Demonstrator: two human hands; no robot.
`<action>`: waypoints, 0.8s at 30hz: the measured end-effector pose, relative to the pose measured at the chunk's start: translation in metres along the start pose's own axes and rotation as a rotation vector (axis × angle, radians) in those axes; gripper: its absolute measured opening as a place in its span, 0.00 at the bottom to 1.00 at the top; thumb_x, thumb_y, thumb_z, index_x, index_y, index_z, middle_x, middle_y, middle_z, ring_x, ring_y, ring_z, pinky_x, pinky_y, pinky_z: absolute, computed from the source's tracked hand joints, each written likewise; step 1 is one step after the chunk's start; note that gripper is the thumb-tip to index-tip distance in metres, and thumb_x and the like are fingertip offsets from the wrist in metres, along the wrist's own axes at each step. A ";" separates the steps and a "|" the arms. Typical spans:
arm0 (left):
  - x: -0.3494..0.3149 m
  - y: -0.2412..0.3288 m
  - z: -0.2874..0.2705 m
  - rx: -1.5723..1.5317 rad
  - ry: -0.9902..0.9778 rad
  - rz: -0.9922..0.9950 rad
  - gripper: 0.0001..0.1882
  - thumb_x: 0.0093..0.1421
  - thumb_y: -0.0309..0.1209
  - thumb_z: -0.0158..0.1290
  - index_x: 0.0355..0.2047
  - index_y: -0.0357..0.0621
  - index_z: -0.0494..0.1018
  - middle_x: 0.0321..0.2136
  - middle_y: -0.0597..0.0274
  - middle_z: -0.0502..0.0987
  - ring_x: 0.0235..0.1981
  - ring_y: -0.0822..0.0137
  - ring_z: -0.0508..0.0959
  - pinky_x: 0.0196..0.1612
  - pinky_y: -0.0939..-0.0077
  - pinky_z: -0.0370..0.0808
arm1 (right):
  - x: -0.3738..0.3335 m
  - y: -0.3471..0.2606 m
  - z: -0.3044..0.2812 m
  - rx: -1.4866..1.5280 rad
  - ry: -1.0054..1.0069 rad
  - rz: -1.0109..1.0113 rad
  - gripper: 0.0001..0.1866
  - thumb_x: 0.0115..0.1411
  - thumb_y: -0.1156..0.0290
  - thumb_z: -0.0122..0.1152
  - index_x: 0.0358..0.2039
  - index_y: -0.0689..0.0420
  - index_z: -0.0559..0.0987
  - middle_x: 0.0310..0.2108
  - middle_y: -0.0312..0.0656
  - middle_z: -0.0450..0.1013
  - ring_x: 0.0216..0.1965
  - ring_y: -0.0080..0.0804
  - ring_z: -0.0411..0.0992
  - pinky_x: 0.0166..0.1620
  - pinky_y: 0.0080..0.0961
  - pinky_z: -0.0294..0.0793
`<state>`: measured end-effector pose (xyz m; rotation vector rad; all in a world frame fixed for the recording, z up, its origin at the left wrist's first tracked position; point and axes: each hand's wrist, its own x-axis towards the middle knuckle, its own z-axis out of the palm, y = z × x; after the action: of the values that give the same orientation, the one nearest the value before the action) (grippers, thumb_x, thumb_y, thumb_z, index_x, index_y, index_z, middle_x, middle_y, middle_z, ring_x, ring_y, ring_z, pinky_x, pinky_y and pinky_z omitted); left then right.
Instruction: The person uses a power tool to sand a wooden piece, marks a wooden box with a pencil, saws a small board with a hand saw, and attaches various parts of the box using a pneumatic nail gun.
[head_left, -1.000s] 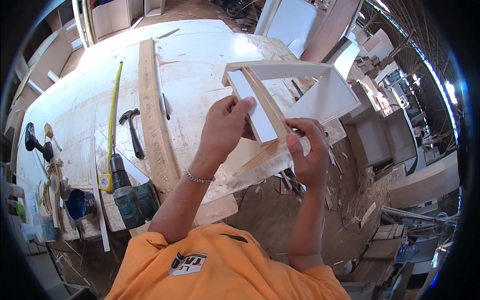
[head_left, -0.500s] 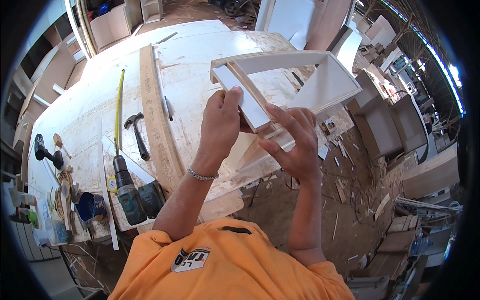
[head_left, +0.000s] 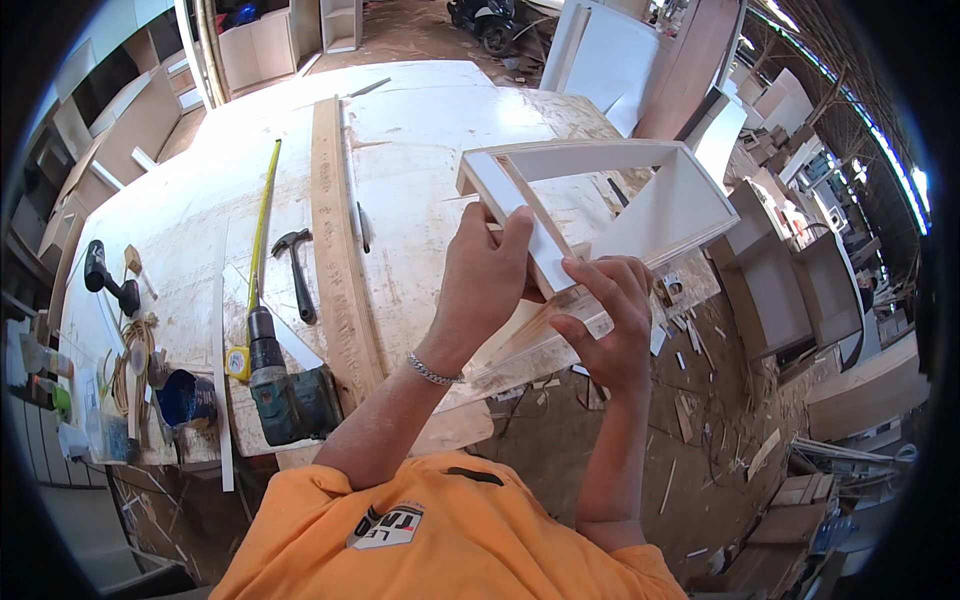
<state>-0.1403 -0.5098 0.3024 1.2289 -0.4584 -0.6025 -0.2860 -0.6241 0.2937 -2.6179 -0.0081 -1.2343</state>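
A shallow wooden box frame (head_left: 690, 165), with white inner faces and bare plywood edges, rests tilted at the right side of the workbench. Along its left end lies a narrow white-faced board (head_left: 545, 250). My left hand (head_left: 490, 260) is closed round this board, thumb on the white face and fingers underneath. At the board's near end my right hand (head_left: 615, 315) touches the corner with its index fingertip. The right thumb stays apart below, and the other fingers are curled loosely. Part of the frame's near side is hidden behind my hands.
Left on the workbench (head_left: 410, 110) lie a long plank (head_left: 335, 220), a hammer (head_left: 295, 270), a tape measure (head_left: 262, 215) pulled out, a cordless drill (head_left: 290, 395) and a blue paint pot (head_left: 185, 398). Wood scraps litter the floor at right, beside open cabinet boxes (head_left: 775, 270).
The view has shifted, so the bench and tools appear slightly farther right and lower. My left hand keeps its hold on the board; the right fingertip remains at its near end.
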 end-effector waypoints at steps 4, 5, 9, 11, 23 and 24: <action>0.012 -0.009 -0.004 0.052 -0.001 -0.022 0.25 0.72 0.42 0.51 0.45 0.22 0.67 0.33 0.40 0.80 0.32 0.56 0.86 0.28 0.67 0.85 | 0.003 0.002 0.002 -0.011 -0.008 -0.022 0.28 0.54 0.54 0.75 0.54 0.50 0.83 0.38 0.35 0.77 0.42 0.37 0.72 0.53 0.39 0.64; 0.013 -0.012 -0.003 0.085 0.017 0.002 0.25 0.72 0.42 0.50 0.45 0.22 0.68 0.33 0.40 0.80 0.33 0.55 0.86 0.29 0.66 0.84 | 0.002 0.002 0.000 -0.015 -0.009 -0.022 0.27 0.55 0.54 0.73 0.54 0.50 0.83 0.37 0.35 0.77 0.42 0.38 0.72 0.53 0.39 0.64; 0.010 -0.013 0.000 0.187 0.057 0.069 0.26 0.73 0.44 0.49 0.43 0.23 0.70 0.32 0.40 0.80 0.34 0.54 0.85 0.33 0.65 0.81 | -0.001 0.003 -0.002 0.024 0.003 0.041 0.23 0.61 0.56 0.68 0.54 0.52 0.84 0.36 0.36 0.77 0.41 0.38 0.72 0.52 0.38 0.65; 0.010 -0.012 -0.005 0.187 0.073 0.087 0.26 0.73 0.44 0.48 0.42 0.23 0.70 0.32 0.40 0.79 0.34 0.55 0.85 0.33 0.65 0.81 | 0.004 0.001 0.000 0.043 -0.013 0.045 0.20 0.61 0.61 0.67 0.53 0.54 0.84 0.35 0.37 0.78 0.40 0.38 0.72 0.52 0.37 0.65; 0.006 -0.007 0.007 0.076 0.054 0.100 0.26 0.74 0.44 0.45 0.43 0.23 0.66 0.33 0.44 0.77 0.27 0.60 0.85 0.21 0.70 0.85 | 0.015 -0.015 -0.015 0.161 -0.072 0.348 0.13 0.62 0.67 0.68 0.46 0.55 0.87 0.32 0.40 0.81 0.39 0.38 0.77 0.55 0.37 0.69; 0.008 -0.009 0.009 0.077 0.059 0.101 0.26 0.74 0.44 0.45 0.42 0.23 0.66 0.33 0.44 0.78 0.27 0.59 0.85 0.21 0.69 0.85 | 0.017 -0.016 -0.019 0.181 -0.082 0.378 0.13 0.62 0.67 0.69 0.46 0.55 0.87 0.33 0.41 0.82 0.39 0.38 0.77 0.55 0.37 0.70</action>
<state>-0.1417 -0.5233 0.2964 1.2852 -0.4949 -0.4650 -0.2914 -0.6147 0.3217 -2.3689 0.3289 -0.9481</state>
